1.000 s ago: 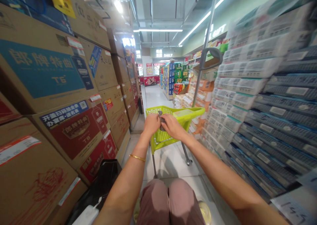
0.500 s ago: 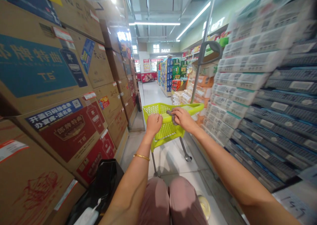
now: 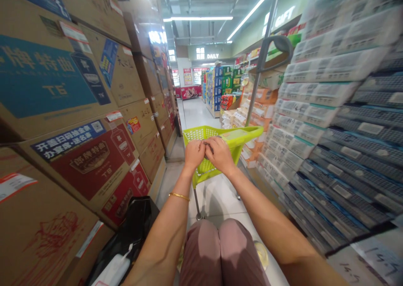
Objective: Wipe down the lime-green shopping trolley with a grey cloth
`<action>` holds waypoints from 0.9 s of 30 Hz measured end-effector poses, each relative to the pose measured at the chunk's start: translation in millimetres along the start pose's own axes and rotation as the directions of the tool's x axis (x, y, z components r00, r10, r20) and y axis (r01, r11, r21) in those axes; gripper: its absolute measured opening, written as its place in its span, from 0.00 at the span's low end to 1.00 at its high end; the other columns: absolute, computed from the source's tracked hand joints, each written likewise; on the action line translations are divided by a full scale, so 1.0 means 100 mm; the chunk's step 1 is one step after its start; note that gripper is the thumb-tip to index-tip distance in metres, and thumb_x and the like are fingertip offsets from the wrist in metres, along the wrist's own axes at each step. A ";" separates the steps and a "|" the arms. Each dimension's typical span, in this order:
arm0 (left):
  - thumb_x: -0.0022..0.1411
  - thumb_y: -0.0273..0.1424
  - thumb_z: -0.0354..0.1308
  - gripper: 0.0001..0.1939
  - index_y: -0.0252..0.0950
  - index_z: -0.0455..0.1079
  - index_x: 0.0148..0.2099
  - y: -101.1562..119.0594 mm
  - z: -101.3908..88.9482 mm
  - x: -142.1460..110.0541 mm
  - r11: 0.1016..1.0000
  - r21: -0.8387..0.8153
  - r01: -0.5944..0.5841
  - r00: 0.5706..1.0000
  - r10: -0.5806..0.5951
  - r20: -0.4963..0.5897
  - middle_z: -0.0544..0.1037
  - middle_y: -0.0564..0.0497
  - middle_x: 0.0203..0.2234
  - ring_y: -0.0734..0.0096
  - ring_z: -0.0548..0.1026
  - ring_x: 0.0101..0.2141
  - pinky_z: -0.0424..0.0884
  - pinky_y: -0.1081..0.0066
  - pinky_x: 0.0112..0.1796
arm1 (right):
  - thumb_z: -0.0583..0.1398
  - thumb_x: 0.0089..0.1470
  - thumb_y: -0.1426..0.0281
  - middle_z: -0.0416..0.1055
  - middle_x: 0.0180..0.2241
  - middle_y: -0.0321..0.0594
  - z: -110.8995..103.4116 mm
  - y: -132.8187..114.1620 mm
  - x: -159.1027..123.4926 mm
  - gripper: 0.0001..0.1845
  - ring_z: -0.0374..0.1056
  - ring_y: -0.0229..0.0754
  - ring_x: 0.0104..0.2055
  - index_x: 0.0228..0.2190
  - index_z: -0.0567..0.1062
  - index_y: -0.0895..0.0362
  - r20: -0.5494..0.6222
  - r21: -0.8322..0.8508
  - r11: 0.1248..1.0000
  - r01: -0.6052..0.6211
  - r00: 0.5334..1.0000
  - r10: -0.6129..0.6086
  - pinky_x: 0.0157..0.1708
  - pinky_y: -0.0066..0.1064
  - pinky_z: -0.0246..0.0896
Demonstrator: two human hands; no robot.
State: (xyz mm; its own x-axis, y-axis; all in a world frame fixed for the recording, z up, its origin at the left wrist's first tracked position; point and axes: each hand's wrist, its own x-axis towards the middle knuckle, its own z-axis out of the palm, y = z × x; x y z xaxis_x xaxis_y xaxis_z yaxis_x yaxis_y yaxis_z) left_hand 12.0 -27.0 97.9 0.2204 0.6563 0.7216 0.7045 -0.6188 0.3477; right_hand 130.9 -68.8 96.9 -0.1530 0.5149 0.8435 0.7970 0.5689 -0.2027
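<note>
In the head view a yellow-green shopping cart [image 3: 208,168] stands in front of my knees, its handle bar toward me. My left hand [image 3: 194,155] is closed around the left part of the handle. Right beside it, my right hand [image 3: 219,155] is closed over a crumpled grey cloth [image 3: 208,150] on the same bar. Only a small bit of the cloth shows between the two hands. A gold bracelet [image 3: 179,196] circles my left wrist.
Stacked cardboard cartons [image 3: 85,164] line the left side, with a black bag [image 3: 129,231] low against them. On the right, wrapped white packs [image 3: 311,105] and dark checked packs [image 3: 343,156] are piled high. A metal post [image 3: 255,89] rises beyond the cart. The tiled aisle [image 3: 197,114] runs ahead between displays.
My right hand has slid left along the handle with the grey cloth, up against my left hand. The cart has turned slightly, and the view has shifted a little.
</note>
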 end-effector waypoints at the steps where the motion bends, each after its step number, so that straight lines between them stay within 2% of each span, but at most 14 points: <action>1: 0.60 0.28 0.44 0.15 0.39 0.52 0.20 -0.02 -0.02 -0.01 1.000 -0.003 0.001 1.000 -0.001 -0.005 0.68 0.51 0.20 0.69 0.66 0.28 0.59 0.69 0.32 | 0.52 0.56 0.71 0.72 0.40 0.44 -0.01 0.03 0.00 0.13 0.65 0.46 0.44 0.40 0.74 0.56 0.018 -0.003 1.000 0.029 0.999 -0.029 0.47 0.39 0.58; 5: 0.60 0.29 0.44 0.17 0.39 0.48 0.19 -0.09 -0.10 -0.02 1.000 -0.026 0.004 1.000 -0.005 -0.026 0.64 0.52 0.18 0.69 0.65 0.27 0.58 0.70 0.31 | 0.53 0.55 0.71 0.72 0.40 0.43 -0.14 0.24 0.00 0.11 0.65 0.45 0.45 0.38 0.74 0.55 0.051 -0.016 0.997 0.082 0.995 -0.081 0.46 0.39 0.59; 10: 0.60 0.29 0.45 0.18 0.39 0.47 0.19 -0.09 -0.13 -0.03 0.999 -0.034 0.003 1.000 -0.004 -0.025 0.62 0.53 0.17 0.69 0.64 0.27 0.56 0.69 0.30 | 0.54 0.53 0.72 0.72 0.39 0.43 -0.23 0.41 0.00 0.11 0.65 0.45 0.44 0.36 0.75 0.55 -0.054 -0.009 1.000 -0.026 0.998 0.026 0.46 0.39 0.60; 13: 0.59 0.29 0.45 0.17 0.39 0.47 0.19 -0.08 -0.11 -0.02 0.999 -0.039 0.011 0.999 -0.012 -0.034 0.62 0.53 0.17 0.69 0.63 0.26 0.56 0.69 0.30 | 0.54 0.53 0.73 0.71 0.38 0.44 -0.18 0.33 0.00 0.11 0.65 0.46 0.43 0.35 0.75 0.57 -0.119 -0.006 0.996 -0.094 0.988 0.093 0.46 0.40 0.59; 18: 0.60 0.28 0.45 0.17 0.39 0.49 0.19 -0.06 -0.08 -0.04 0.998 -0.052 0.021 0.999 -0.024 -0.047 0.64 0.53 0.18 0.69 0.64 0.27 0.57 0.69 0.31 | 0.52 0.55 0.72 0.72 0.38 0.46 0.05 -0.02 0.00 0.12 0.65 0.46 0.43 0.37 0.74 0.58 -0.060 0.024 0.999 -0.044 0.997 0.046 0.47 0.39 0.59; 21: 0.61 0.27 0.45 0.17 0.39 0.52 0.20 -0.07 -0.08 -0.05 0.999 -0.054 0.007 0.999 -0.009 -0.041 0.66 0.52 0.19 0.69 0.65 0.27 0.58 0.69 0.32 | 0.51 0.56 0.72 0.71 0.40 0.47 0.16 -0.15 -0.01 0.13 0.65 0.46 0.44 0.38 0.74 0.58 -0.101 0.017 0.998 -0.060 0.993 0.062 0.47 0.39 0.58; 24: 0.63 0.28 0.44 0.17 0.39 0.53 0.20 -0.09 -0.08 -0.06 0.999 -0.042 -0.035 0.998 0.034 -0.044 0.67 0.52 0.20 0.70 0.65 0.28 0.59 0.69 0.33 | 0.53 0.55 0.72 0.72 0.40 0.45 0.14 -0.09 -0.04 0.12 0.65 0.45 0.44 0.38 0.74 0.57 -0.091 -0.014 1.000 -0.009 0.996 0.008 0.47 0.38 0.59; 27: 0.63 0.29 0.44 0.18 0.39 0.52 0.20 -0.11 -0.08 -0.06 0.999 -0.022 -0.050 0.997 0.049 -0.056 0.66 0.52 0.19 0.70 0.65 0.28 0.59 0.70 0.32 | 0.53 0.53 0.73 0.72 0.40 0.44 0.04 0.11 -0.06 0.11 0.66 0.45 0.44 0.37 0.74 0.56 -0.085 -0.039 0.999 0.037 0.996 -0.040 0.47 0.38 0.59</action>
State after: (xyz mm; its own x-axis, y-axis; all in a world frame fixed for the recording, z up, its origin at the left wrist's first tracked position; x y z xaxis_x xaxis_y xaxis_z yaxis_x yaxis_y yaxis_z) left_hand -2.0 -27.4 94.6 0.2163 0.6001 0.7701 0.6778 -0.6601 0.3240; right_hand 138.2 -62.7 87.6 -0.1344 0.4354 0.8901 0.8131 0.5619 -0.1521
